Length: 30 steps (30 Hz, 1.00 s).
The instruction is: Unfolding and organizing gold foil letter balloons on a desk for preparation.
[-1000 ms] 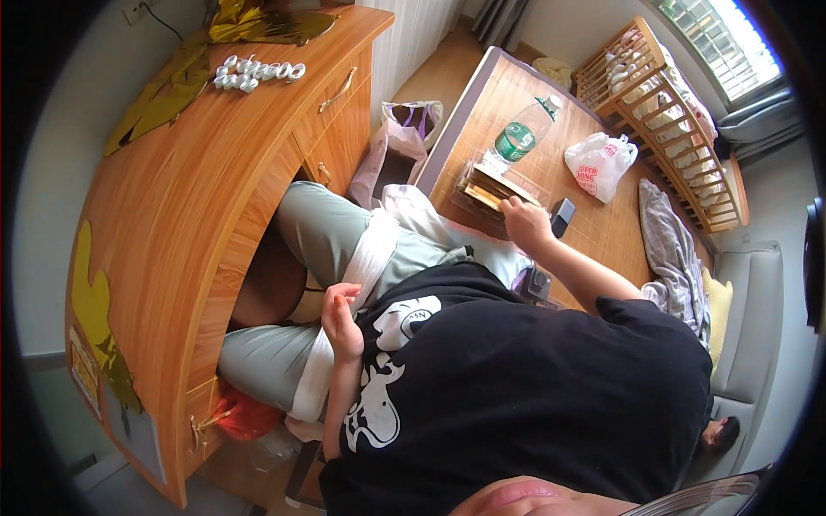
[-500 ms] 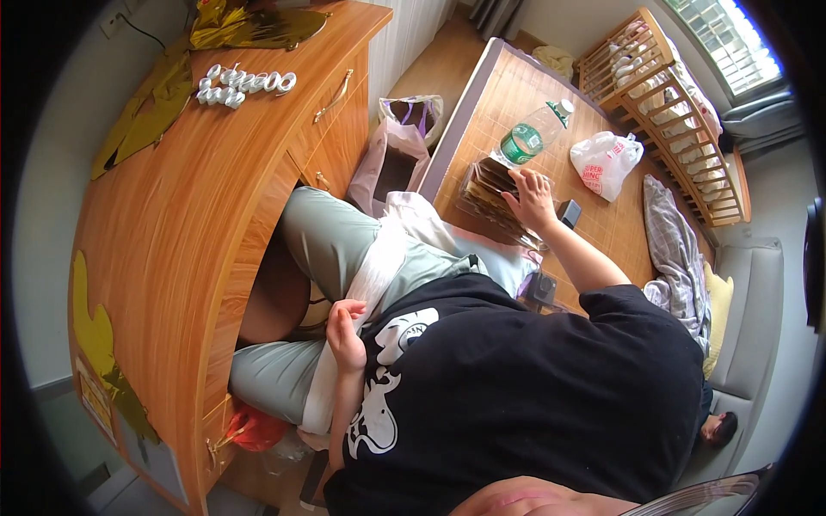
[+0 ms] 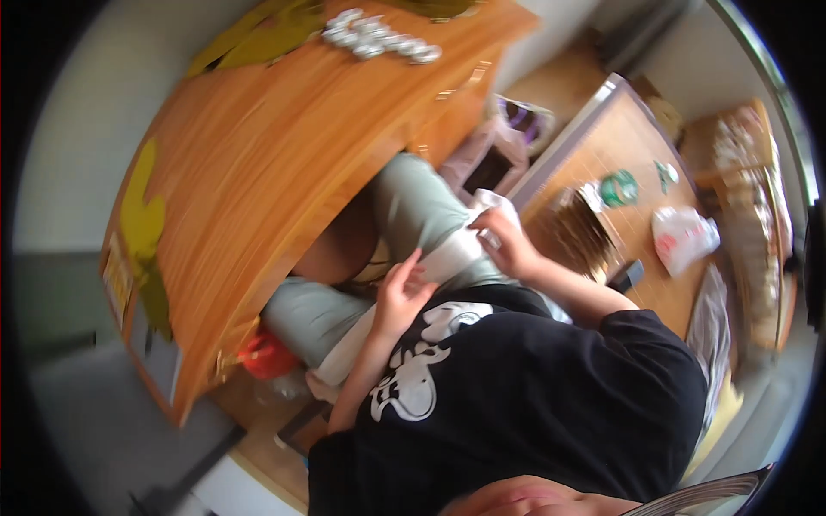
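White cloth band [image 3: 453, 260]: across grey-green trousers [image 3: 417, 193], between the 2 hands, long axis slanting lower left to upper right.
Left hand [image 3: 403, 297]: open, fingers loosely curled, beside the band.
Right hand [image 3: 508, 247]: nearer the upper-right end, fingers bent; blurred, cannot tell whether gripping.

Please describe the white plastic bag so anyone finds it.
At the picture's right, find the brown platform with grey edging. On it, below and right of the clear bottle with green label, sits the white plastic bag. Unlike the bottle, it bears red print.
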Available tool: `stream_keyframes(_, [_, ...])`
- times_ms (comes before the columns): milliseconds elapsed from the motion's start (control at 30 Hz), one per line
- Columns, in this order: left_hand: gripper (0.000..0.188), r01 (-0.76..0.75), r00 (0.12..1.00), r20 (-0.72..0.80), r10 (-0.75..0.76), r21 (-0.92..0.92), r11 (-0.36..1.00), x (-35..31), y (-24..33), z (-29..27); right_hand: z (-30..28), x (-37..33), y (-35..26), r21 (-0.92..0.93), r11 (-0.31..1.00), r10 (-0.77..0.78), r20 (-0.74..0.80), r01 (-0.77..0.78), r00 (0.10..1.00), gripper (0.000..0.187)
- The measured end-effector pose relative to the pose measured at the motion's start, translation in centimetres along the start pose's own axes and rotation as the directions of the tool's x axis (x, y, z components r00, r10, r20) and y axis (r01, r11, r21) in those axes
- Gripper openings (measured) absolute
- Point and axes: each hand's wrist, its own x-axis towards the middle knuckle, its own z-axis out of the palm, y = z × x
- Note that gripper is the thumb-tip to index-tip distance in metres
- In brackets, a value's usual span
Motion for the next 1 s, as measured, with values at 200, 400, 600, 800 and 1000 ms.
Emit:
stream_keyframes(200, [0.035, 0.224, 0.941, -0.251, -0.226, -0.037, 0.974, -4.4, 1.0, -5.7, 10.7, 7.4, -11.4, 0.73, 0.666, -0.523, 0.315, 0.15, 0.792, 0.03])
stream_keyframes(400, [0.019, -0.152, 0.755, -0.655, 0.022, -0.143, 0.978, -12.4, 0.9, -8.9, 18.6, 8.4, -16.3, 0.619, 0.639, -0.759, 0.411, 0.457, 0.505, 0.035])
stream_keyframes(600, [0.023, 0.152, 0.748, -0.568, -0.343, -0.356, 0.922, -20.2, -0.8, -9.9, 22.1, 9.0, -18.1, 0.375, 0.679, -0.705, 0.573, 0.631, 0.418, 0.039])
stream_keyframes(800, [0.033, 0.164, 0.715, -0.593, -0.369, -0.371, 0.914, -21.8, -3.2, -13.4, 28.2, 10.8, -14.3, 0.393, 0.897, -0.297, 0.876, -0.205, 0.38, 0.022])
stream_keyframes(1000, [0.033, 0.178, 0.628, -0.656, -0.419, -0.403, 0.898, -20.6, -5.3, -17.7, 31.7, 13.0, -16.6, 0.304, 0.921, -0.188, 0.893, -0.241, 0.409, 0.017])
